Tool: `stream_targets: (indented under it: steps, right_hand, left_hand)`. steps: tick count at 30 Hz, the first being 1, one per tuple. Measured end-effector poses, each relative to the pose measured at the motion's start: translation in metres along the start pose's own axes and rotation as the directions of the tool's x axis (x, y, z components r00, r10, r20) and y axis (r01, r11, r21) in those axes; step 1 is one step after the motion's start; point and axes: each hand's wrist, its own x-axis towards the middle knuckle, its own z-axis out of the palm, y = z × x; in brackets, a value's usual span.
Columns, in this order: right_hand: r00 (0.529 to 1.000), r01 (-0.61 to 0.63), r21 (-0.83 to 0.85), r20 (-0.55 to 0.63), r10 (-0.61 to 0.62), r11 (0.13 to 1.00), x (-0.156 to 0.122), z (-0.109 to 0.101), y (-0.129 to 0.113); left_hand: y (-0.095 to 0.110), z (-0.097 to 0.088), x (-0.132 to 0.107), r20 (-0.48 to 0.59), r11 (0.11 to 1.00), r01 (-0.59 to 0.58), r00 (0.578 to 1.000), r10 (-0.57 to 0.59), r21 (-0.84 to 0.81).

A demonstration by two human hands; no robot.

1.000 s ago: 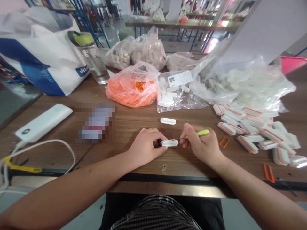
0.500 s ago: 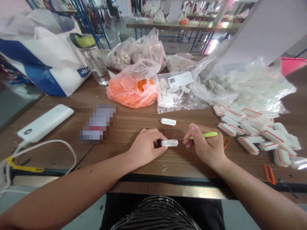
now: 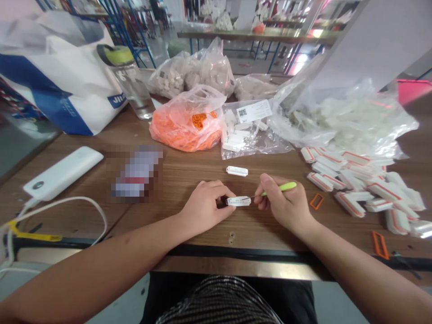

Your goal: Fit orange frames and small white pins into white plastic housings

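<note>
My left hand [image 3: 205, 203] pinches the left end of a small white plastic piece [image 3: 240, 201] with dark print along it, low over the wooden table. In my right hand [image 3: 283, 198] is a thin metal pick with a lime-green handle [image 3: 288, 186], gripped like a pencil. Its tip lies over the top of the white piece; whether it touches is too fine to tell. A second white piece [image 3: 237, 171] lies just beyond. To the right of my right hand rests a small orange rectangular frame [image 3: 316, 201].
White pieces with orange edges [image 3: 367, 180] are heaped at the right, near another orange frame [image 3: 380, 245]. Behind stand a bag of orange parts [image 3: 185, 128], clear bags [image 3: 357, 117] and a bottle [image 3: 133, 90]. A power bank [image 3: 64, 173] with a cable lies left.
My right hand has moved left, bringing the pick's tip farther over the white piece. More of the nearby orange frame shows. My left hand holds still.
</note>
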Motion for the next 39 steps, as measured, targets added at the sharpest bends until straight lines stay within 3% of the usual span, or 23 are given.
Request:
stream_targets:
  steps: [6,13,21,39]
  right_hand:
    - [1.0,-0.027,-0.055,0.005,0.027,0.998,0.0006,0.0016,-0.0001]
    - [0.978,0.207,-0.179,0.071,-0.198,0.962,-0.0056,0.0023,-0.0013]
    - [0.997,0.016,-0.01,-0.073,-0.016,1.0,0.0014,-0.0037,0.0002]
    - [0.996,0.042,-0.001,-0.082,-0.042,0.999,-0.0004,-0.0011,0.0021]
  left_hand:
    - [0.0008,0.0003,-0.0001,-0.016,1.0,-0.002,1.0,0.002,-0.008]
    - [0.0025,-0.0007,0.0,-0.002,1.0,0.017,1.0,-0.017,-0.012]
    - [0.0032,-0.0014,0.0004,0.008,1.0,0.018,1.0,-0.018,-0.001]
    - [0.0038,-0.0027,0.0003,0.005,1.0,0.015,1.0,-0.015,-0.007]
